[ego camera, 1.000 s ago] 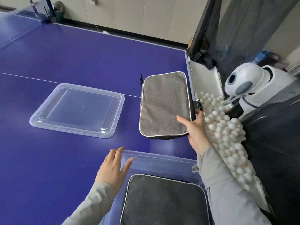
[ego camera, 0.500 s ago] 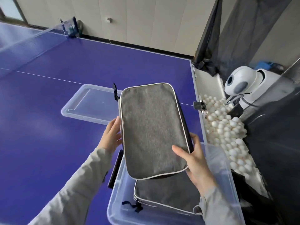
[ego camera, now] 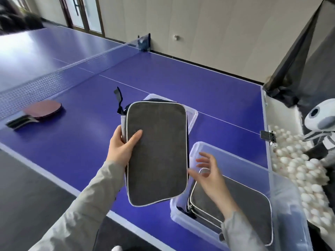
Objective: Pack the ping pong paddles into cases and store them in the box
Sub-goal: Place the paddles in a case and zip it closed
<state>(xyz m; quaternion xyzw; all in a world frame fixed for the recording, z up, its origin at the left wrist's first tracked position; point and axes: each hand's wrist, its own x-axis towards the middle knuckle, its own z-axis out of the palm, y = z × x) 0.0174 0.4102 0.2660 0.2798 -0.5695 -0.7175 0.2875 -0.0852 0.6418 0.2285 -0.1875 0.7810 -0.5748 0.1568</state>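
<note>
Now your left hand (ego camera: 121, 149) has the grey case (ego camera: 157, 153) by its left long edge, thumb laid flat across the front panel and fingers wrapped behind, so the case is held up off the table (ego camera: 208, 91) with its black zip tab (ego camera: 118, 96) poking up at the far left corner. Your right hand (ego camera: 211, 176) is off it, fingers spread and loose, blurred, floating just beside the case's lower right edge and above the clear box (ego camera: 282, 192). That box sits at the table's near right corner, and a second grey case (ego camera: 241, 200) already lies flat inside it, white piping showing round its rim. Behind the case you're holding, the clear lid (ego camera: 192, 115) peeks out, flat on the table surface. Over by the left side, close to the net (ego camera: 59, 77), two paddles (ego camera: 36, 113) lie stacked, red rubber up, handles pointing toward the table's left edge. Off the right edge, a heap of white balls (ego camera: 304, 171) fills a tray beside a white ball machine (ego camera: 320, 118), with black netting (ego camera: 304, 57) hanging above it.
</note>
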